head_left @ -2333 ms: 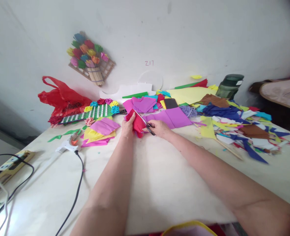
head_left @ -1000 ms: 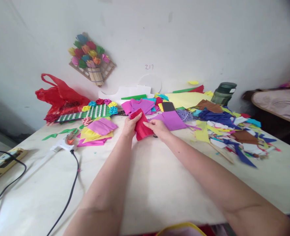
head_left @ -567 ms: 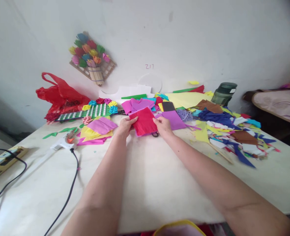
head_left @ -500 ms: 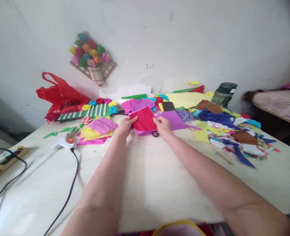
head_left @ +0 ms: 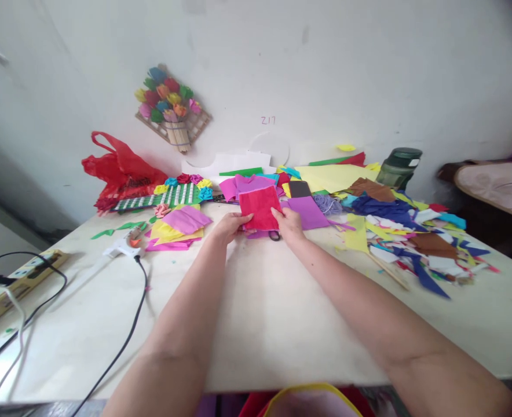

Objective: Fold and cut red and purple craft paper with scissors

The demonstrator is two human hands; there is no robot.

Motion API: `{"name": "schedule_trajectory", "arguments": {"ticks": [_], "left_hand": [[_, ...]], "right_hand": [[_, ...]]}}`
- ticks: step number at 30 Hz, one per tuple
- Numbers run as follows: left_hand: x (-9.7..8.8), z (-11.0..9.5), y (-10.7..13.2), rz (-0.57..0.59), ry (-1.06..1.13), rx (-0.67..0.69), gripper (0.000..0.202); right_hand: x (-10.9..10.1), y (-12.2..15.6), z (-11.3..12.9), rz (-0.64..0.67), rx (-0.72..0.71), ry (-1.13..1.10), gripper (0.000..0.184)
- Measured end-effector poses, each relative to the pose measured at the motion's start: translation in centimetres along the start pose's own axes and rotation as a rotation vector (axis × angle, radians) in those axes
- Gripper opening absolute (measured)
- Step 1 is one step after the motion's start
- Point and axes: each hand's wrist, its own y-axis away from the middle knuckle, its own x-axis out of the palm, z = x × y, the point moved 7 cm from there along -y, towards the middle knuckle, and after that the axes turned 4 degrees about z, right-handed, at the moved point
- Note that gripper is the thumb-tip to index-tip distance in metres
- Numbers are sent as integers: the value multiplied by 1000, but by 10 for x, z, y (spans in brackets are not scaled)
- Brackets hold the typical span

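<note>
Reads "217" (head_left: pixel 268 120), or possibly "Z17", in small red handwriting on the pale wall (head_left: pixel 325 75) at twelve o'clock.

Left hand (head_left: pixel 231 226), right hand (head_left: pixel 289 222), red sheet (head_left: pixel 258 207) between

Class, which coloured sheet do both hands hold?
The red sheet, pinched at its sides by the left hand and right hand; the purple sheet behind the right hand and pale yellow sheet lie on the table.

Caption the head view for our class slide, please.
Left hand and right hand hold a red sheet over a scrap-strewn table.
</note>
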Motion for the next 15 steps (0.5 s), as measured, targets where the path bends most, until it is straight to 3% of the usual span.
{"name": "schedule_trajectory", "arguments": {"ticks": [3,15], "left_hand": [[-1,2,5,-65,-55,7,33],[-21,-7,29,-454,-233,276,48]], "right_hand": [[-2,3,5,-7,-19,1,42],[-2,11,30,-12,-107,132,42]]}}
